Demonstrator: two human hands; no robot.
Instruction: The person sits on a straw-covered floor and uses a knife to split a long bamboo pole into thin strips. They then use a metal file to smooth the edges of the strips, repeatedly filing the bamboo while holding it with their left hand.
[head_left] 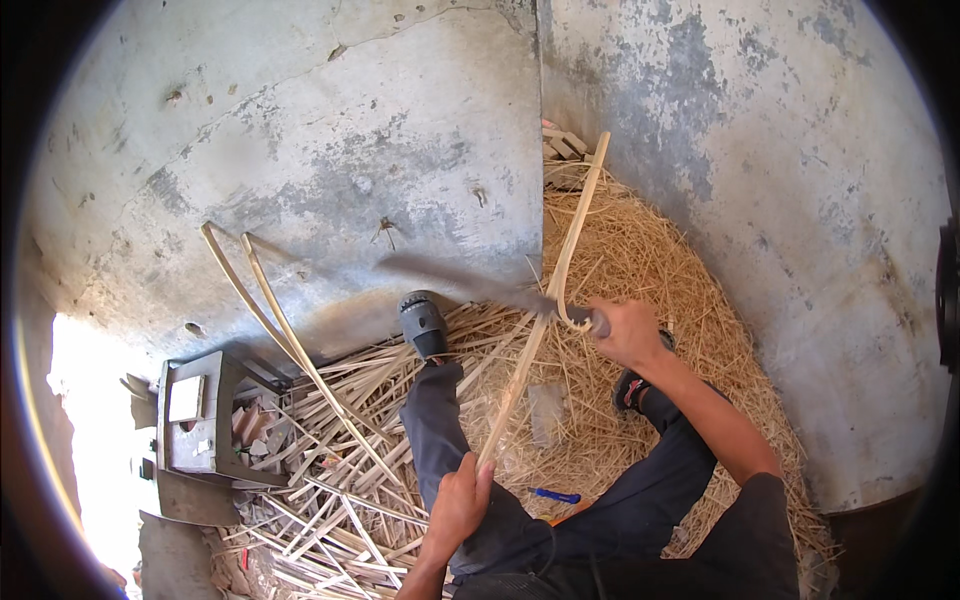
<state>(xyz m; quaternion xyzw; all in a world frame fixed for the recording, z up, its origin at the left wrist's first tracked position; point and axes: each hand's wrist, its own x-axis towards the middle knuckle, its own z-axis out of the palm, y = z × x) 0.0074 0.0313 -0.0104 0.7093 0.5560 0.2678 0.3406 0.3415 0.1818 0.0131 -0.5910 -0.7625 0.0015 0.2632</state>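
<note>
now the left hand (460, 503) grips a long, flat, pale-yellow wooden strip (517, 391) between the legs (436, 408); the right hand (630, 334) clutches a long grey metal knife (488, 289) across it. one thin pale curl (573, 324) clings on; shaving seems begun, not finished.

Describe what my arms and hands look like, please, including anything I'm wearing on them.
Your left hand and right hand are ungloved, with fingers uncovered. A dark, plain sleeve ends near your right elbow; your left sleeve isn't visible.
</note>
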